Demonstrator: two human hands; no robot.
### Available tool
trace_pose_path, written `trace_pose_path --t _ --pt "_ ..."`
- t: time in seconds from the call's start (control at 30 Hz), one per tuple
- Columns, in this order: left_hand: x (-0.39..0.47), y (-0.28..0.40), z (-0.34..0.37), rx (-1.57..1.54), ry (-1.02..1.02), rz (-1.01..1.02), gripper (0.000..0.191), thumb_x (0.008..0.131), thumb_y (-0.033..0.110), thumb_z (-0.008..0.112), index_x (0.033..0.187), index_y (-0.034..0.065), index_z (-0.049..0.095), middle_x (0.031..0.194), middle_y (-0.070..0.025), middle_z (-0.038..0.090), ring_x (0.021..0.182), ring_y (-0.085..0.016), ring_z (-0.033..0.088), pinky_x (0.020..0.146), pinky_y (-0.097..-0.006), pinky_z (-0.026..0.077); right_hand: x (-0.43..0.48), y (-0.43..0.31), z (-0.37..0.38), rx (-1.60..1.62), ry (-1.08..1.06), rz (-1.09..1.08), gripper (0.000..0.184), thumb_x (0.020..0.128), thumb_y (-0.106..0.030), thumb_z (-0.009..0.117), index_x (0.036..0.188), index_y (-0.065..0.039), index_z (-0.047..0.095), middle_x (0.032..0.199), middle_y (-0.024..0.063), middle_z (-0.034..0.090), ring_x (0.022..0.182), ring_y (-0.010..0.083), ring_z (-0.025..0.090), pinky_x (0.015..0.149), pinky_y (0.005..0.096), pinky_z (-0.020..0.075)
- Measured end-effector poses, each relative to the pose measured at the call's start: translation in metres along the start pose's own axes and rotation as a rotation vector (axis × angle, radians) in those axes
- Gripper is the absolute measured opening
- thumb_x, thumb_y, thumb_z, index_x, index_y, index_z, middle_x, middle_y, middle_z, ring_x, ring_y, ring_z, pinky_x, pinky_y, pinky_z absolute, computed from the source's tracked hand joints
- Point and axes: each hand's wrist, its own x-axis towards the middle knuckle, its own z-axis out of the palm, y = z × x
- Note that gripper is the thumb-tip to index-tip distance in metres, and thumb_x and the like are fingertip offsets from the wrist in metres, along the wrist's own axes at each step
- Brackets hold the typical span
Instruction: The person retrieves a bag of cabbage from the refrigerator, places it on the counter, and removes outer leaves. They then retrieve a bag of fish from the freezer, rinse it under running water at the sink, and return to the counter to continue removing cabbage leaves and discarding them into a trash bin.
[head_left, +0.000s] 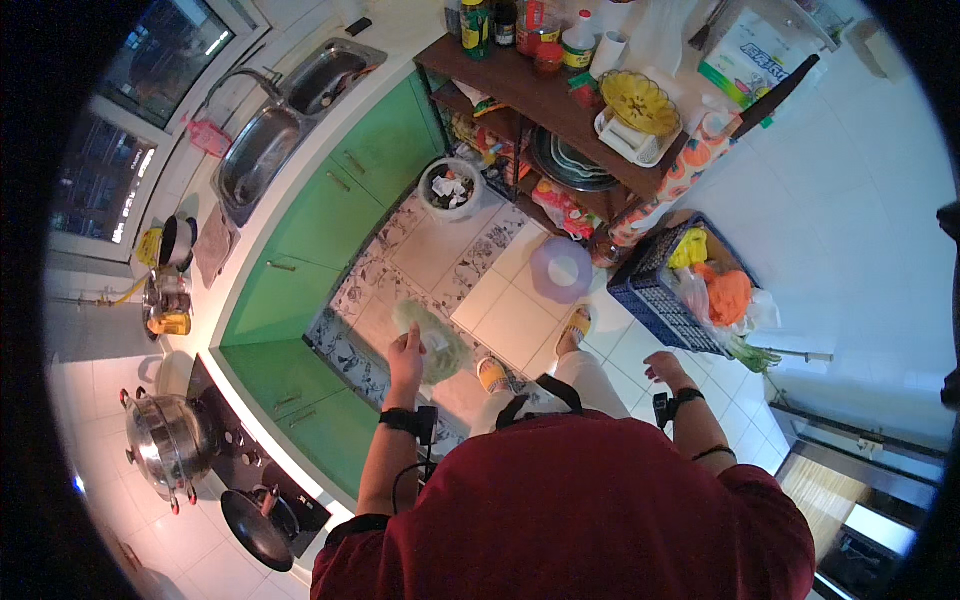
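My left hand grips a clear plastic bag with green contents. The bag hangs above the patterned floor, and a pale label shows on it. What exactly is inside cannot be made out through the film. On the other side, my right hand is loosely curled and appears to hold nothing. It is nearest to a blue plastic crate that stands by the wall. Orange and yellow bags fill the crate, and green leafy stalks stick out at its near end.
A brown shelf carries bottles and a yellow fruit bowl. On the floor are a trash bin and a lilac stool. Green cabinets run along the left under a double sink; a steamer pot and wok sit near the stove.
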Motion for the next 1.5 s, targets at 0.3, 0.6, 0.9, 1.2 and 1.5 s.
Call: trace_pose_path --t 0.3,0.6,0.9,1.2,1.5 --pt "0.066 -0.011 0.087 -0.091 0.221 -0.246 0.056 0.101 0.044 0.058 0.06 0.006 0.053 0.055 0.0011 0.046 0.052 -0.012 0.04 0.051 -0.0304 0.033 0.166 -0.165 0.004 -0.246 -0.207 -0.286 0.018 0.092 -0.023 0.062 0.095 -0.007 0.071 0.073 0.0096 0.071 0.062 0.0195 0.068 0.059 0.034 0.0557" --pt "0.17 -0.053 0.159 -0.148 0.179 -0.429 0.049 0.102 0.043 0.058 0.066 0.0093 0.053 0.062 0.0021 0.048 0.055 -0.011 0.041 0.052 -0.0299 0.033 0.31 -0.217 0.06 -0.872 0.012 -0.769 0.016 0.082 -0.015 0.061 0.081 -0.002 0.071 0.086 0.0168 0.072 0.082 0.0314 0.072 0.075 0.0468 0.0571" --pt "0.312 -0.216 0.238 0.069 0.091 -0.374 0.056 0.102 0.042 0.058 0.063 0.0022 0.059 0.057 -0.0036 0.055 0.057 -0.013 0.049 0.058 -0.0306 0.041 0.416 -0.238 0.139 -0.613 -0.038 -0.488 0.029 0.085 -0.009 0.058 0.112 -0.006 0.067 0.113 0.0168 0.069 0.107 0.0363 0.066 0.095 0.0431 0.051" --pt "0.363 -0.329 0.259 -0.158 0.16 -0.533 0.053 0.104 0.041 0.057 0.064 0.006 0.055 0.061 0.0 0.052 0.057 -0.01 0.043 0.057 -0.0277 0.036 0.61 -0.281 0.212 -0.999 0.207 -0.812 0.046 0.09 -0.012 0.055 0.136 -0.01 0.054 0.124 0.0192 0.063 0.116 0.04 0.058 0.098 0.0498 0.047" --pt "0.404 -0.332 0.237 -0.489 0.355 -0.67 0.048 0.104 0.038 0.058 0.064 0.0133 0.05 0.059 0.0052 0.044 0.05 -0.006 0.036 0.047 -0.0252 0.027 0.659 -0.314 0.236 -1.097 -0.391 -0.291 0.025 0.088 -0.026 0.064 0.099 -0.005 0.071 0.104 0.0205 0.071 0.098 0.0376 0.068 0.087 0.0494 0.0532"
